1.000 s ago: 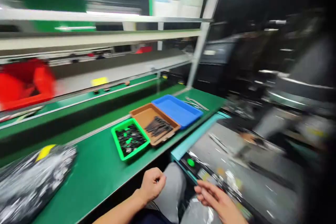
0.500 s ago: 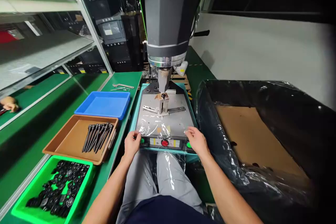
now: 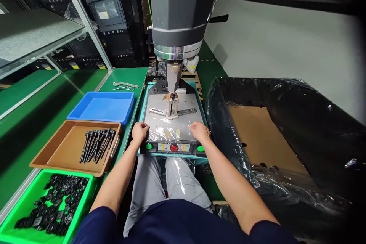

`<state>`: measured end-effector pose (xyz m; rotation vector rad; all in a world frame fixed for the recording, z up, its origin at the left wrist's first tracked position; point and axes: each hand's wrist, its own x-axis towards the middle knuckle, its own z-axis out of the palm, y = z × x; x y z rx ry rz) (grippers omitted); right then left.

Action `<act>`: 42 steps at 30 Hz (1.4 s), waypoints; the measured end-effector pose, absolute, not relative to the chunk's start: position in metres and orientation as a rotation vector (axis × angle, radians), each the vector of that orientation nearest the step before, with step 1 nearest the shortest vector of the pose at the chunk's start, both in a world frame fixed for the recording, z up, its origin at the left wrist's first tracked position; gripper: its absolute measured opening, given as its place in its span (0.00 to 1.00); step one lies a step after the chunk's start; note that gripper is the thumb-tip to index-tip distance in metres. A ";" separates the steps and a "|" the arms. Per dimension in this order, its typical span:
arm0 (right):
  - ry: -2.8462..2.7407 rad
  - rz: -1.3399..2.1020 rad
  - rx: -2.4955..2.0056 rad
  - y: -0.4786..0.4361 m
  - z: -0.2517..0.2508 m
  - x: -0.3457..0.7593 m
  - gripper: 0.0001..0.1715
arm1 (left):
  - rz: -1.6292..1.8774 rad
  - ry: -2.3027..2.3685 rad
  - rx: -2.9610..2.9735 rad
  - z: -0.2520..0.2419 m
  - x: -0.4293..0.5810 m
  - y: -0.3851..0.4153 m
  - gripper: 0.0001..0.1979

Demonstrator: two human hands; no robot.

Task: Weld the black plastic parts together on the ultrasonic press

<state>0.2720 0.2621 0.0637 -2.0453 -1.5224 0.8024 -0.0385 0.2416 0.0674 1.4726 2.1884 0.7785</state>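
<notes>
A grey press head (image 3: 180, 7) with a metal tool end (image 3: 172, 78) hangs over a metal fixture (image 3: 172, 107) bolted to a flat steel plate (image 3: 160, 127). A small black part (image 3: 172, 96) sits on top of the fixture, under the tool. My left hand (image 3: 139, 132) is at the plate's left edge, fingers curled in and nothing visible in them. Over the plate's front right is my right hand (image 3: 200, 132), its fingers drawn together with nothing visible in them. Below the hands are two green buttons (image 3: 200, 148) and a red button (image 3: 173, 148); clear film covers the front.
To the left stand a blue tray (image 3: 103, 106), a brown tray (image 3: 61, 143) with several black rods (image 3: 97, 145), and a green bin (image 3: 77, 213) of black parts (image 3: 54, 202). A wrench (image 3: 126, 84) lies behind. At right is a plastic-lined box (image 3: 228, 141).
Both hands have moved from beside the green buttons, forward over the plate's edges, uncovering the buttons. The camera view has shifted slightly. The fixture and black part look unchanged.
</notes>
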 end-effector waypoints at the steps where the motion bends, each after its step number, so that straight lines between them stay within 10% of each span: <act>1: -1.512 0.824 -2.001 0.261 0.062 0.273 0.03 | 0.804 2.171 1.459 0.067 -0.039 0.242 0.08; 16: -0.886 1.071 -1.270 0.277 0.125 0.267 0.22 | 1.541 1.387 0.871 0.133 -0.039 0.265 0.17; 42: -1.042 0.992 -1.543 0.423 0.181 0.283 0.10 | 1.521 1.417 1.030 0.189 -0.009 0.412 0.14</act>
